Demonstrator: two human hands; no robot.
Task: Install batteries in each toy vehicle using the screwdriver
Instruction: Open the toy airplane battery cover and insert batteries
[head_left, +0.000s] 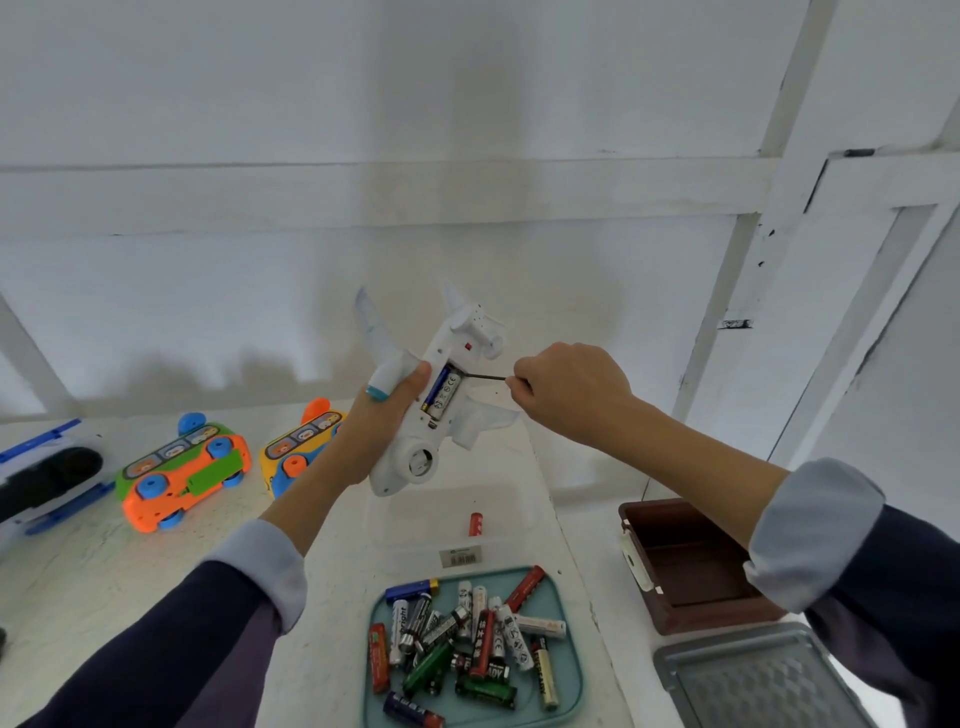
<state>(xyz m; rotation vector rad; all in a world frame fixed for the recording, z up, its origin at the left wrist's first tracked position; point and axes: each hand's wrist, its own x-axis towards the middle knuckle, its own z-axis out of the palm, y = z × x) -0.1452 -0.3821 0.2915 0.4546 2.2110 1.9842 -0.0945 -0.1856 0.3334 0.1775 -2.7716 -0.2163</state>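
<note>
My left hand (382, 415) grips a white toy plane (415, 447), held belly up above the table. Its battery bay is uncovered and shows batteries (441, 392) inside. My right hand (566, 387) grips a screwdriver (483, 375); the thin dark shaft points left and its tip sits at the upper right edge of the bay. Its handle is hidden inside my fist. A teal tray (569, 675) near the front holds several loose batteries. An orange and green toy bus (182, 475) and a yellow toy bus (296, 447) lie on their sides at the left.
A blue and white toy (47, 473) lies at the far left. One red battery (475, 524) rests in a clear plastic container (395, 525) below the plane. A brown open box (691, 566) and a grey metal tray (753, 680) stand at the right.
</note>
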